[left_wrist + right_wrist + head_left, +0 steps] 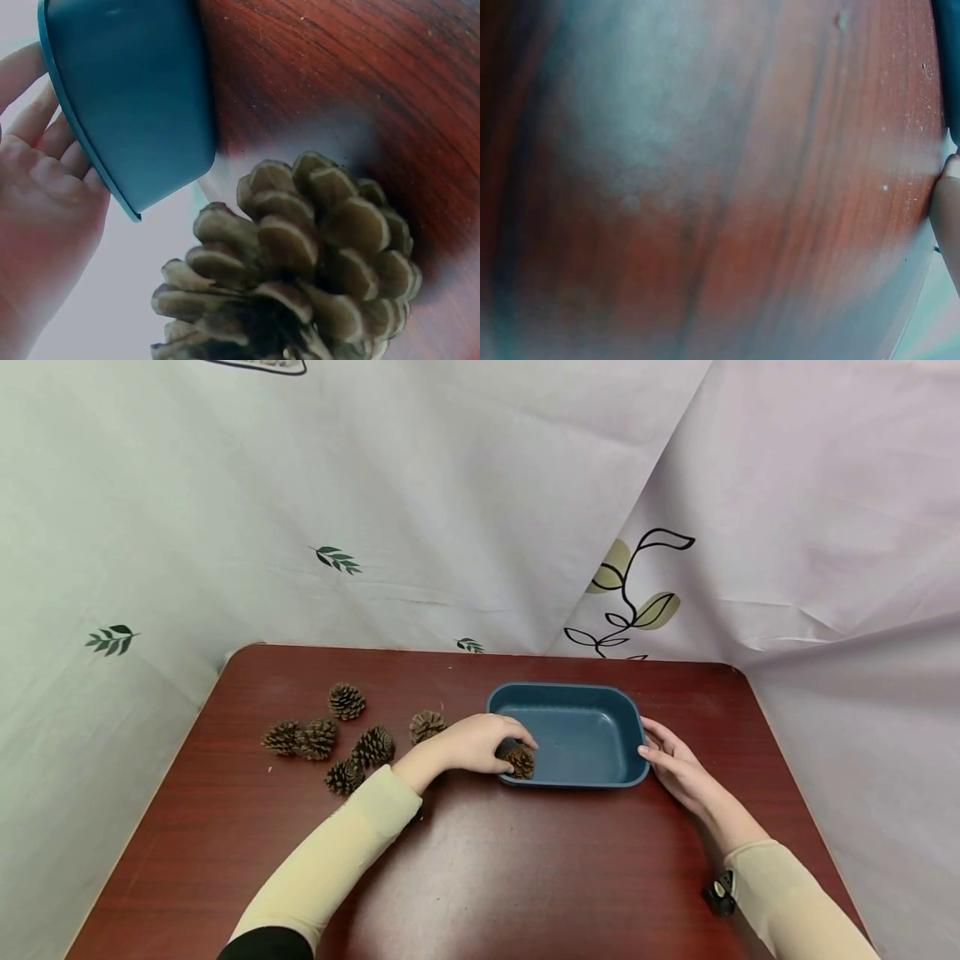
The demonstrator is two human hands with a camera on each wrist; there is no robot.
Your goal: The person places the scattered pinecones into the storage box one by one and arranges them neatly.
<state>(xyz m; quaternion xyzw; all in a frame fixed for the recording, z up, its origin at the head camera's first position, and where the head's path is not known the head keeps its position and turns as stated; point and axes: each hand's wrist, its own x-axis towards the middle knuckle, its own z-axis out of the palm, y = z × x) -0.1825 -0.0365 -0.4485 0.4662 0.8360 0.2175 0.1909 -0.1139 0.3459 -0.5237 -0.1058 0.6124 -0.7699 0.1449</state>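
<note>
A blue rectangular plastic tub (577, 752) stands on the table. My left hand (476, 743) reaches over its left rim, thumb and fingers around a brown pine cone (521, 763) in the near left corner. At the opposite end my right hand (675, 768) grips the tub, thumb at the rim and fingers along the outer side. In the left wrist view the tub's outer wall (135, 97) shows beside the left hand (45, 187), and another pine cone (315, 255) fills the foreground. The right wrist view catches mostly tabletop, with part of a finger (946, 210) at its right edge.
Several more pine cones lie left of the tub, among them one at the back (347, 701), one in the middle (374, 746) and one near the left forearm (427, 726). The dark red wooden table (540, 868) meets a pale patterned cloth (450, 510) behind it.
</note>
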